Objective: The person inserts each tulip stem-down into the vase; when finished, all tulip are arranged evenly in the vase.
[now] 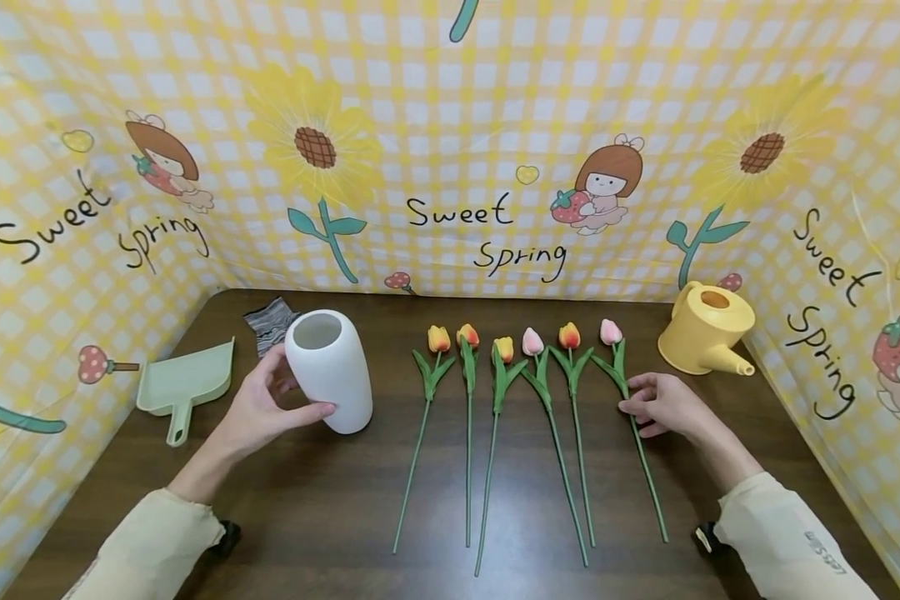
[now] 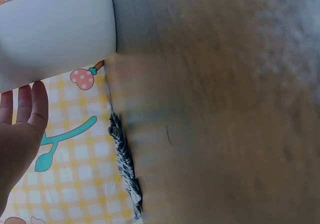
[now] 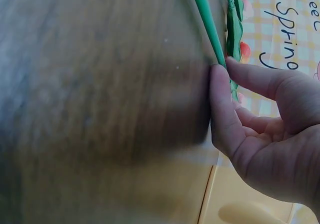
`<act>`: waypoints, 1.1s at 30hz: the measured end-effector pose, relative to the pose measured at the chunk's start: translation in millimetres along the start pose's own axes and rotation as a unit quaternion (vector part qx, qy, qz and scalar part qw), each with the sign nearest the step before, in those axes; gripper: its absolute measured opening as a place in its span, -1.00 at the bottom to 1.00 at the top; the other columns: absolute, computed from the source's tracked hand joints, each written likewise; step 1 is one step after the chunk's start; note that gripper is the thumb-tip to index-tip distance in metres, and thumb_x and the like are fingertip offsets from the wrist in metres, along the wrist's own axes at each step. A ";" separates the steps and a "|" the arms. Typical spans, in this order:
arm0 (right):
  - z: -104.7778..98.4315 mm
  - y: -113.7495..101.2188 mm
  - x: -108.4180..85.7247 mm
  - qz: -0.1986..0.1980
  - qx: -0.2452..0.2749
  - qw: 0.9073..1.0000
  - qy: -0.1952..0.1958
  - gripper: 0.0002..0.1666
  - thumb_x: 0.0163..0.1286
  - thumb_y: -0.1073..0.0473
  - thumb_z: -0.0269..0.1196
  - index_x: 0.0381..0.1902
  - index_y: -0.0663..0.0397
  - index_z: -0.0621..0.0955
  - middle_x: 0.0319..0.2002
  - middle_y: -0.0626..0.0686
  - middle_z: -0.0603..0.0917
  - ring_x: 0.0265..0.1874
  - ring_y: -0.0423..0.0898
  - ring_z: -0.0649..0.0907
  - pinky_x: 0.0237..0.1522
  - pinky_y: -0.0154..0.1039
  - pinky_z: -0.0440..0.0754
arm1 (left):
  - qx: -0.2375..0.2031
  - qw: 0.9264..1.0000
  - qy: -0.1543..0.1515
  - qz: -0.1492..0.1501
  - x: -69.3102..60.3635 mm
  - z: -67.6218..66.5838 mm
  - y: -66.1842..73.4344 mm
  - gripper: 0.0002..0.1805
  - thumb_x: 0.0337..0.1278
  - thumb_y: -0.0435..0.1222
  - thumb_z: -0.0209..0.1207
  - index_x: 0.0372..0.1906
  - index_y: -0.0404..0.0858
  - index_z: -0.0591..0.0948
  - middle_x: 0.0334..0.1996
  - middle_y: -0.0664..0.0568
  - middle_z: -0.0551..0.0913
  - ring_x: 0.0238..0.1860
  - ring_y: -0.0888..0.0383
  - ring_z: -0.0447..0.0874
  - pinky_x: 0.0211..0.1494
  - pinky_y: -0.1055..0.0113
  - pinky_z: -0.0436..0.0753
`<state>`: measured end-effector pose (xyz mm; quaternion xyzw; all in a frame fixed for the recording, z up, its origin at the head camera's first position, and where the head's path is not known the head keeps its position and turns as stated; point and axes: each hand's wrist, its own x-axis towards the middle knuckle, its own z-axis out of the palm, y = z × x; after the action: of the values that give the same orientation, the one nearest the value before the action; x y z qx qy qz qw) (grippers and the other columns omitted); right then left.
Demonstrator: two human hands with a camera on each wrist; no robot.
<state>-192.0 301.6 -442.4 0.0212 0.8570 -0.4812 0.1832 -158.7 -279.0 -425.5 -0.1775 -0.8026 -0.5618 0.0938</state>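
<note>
My left hand (image 1: 266, 400) grips a white vase (image 1: 337, 387), thumb on its near side and fingers on its left. The vase leans a little; in the left wrist view my fingertips (image 2: 39, 101) press its wall. At the right end of a row of artificial tulips, my right hand (image 1: 663, 404) pinches the green stem of a pink tulip (image 1: 610, 332) below its leaves. The right wrist view shows that stem (image 3: 207, 24) between thumb and forefinger. Left of it lie other tulips, including an orange-red tulip (image 1: 569, 336), another pink tulip (image 1: 532, 342) and a yellow-orange tulip (image 1: 438, 338).
A yellow watering can (image 1: 701, 333) stands at the back right, beyond my right hand. On the left lie a pale green dustpan (image 1: 187, 379) and a grey patterned cloth (image 1: 268, 323), partly behind the vase. Checked fabric (image 1: 450, 125) walls the brown table (image 1: 307, 517) at the back and sides.
</note>
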 end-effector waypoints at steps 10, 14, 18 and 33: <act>-4.0 -3.4 -4.3 0.014 -0.004 1.000 -0.005 -0.45 0.41 0.30 0.31 0.18 0.59 0.41 -0.28 0.17 0.68 -0.37 -0.03 0.67 -0.37 -0.08 0.78 | -0.002 1.000 0.002 -0.011 1.4 0.1 1.0 0.03 -0.32 -0.54 0.60 0.40 -0.15 0.38 0.15 -0.01 0.57 0.10 0.16 0.60 0.12 0.44 0.61; -8.1 -2.8 -6.1 0.026 -0.001 0.999 -0.019 -0.52 0.40 0.29 0.31 0.10 0.55 0.44 -0.33 0.11 0.68 -0.39 -0.04 0.66 -0.37 -0.09 0.78 | 0.002 1.000 0.000 -0.022 2.3 -0.4 0.9 0.02 -0.31 -0.51 0.62 0.39 -0.14 0.39 0.15 -0.02 0.58 0.10 0.16 0.62 0.12 0.44 0.62; -16.6 -4.8 -10.2 0.024 0.002 0.999 -0.034 -0.52 0.41 0.28 0.31 0.11 0.55 0.44 -0.30 0.11 0.71 -0.38 -0.03 0.67 -0.36 -0.08 0.78 | 0.010 1.000 -0.004 -0.029 3.6 -1.5 0.9 0.01 -0.30 -0.48 0.63 0.39 -0.11 0.40 0.15 -0.03 0.59 0.09 0.15 0.64 0.11 0.43 0.63; -32.1 -62.5 -27.4 -0.060 0.051 0.991 -0.105 -0.45 0.46 0.20 0.32 0.17 0.53 0.42 -0.14 0.19 0.70 -0.23 0.04 0.75 -0.21 0.00 0.77 | -0.015 1.000 -0.004 -0.024 4.3 -1.4 2.9 0.03 -0.31 -0.52 0.62 0.41 -0.13 0.39 0.15 -0.03 0.59 0.09 0.14 0.66 0.12 0.38 0.65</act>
<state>-189.2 298.7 -367.0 -0.0714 0.8069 -0.5344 0.2413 -161.5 -278.6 -421.0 -0.1625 -0.7982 -0.5753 0.0743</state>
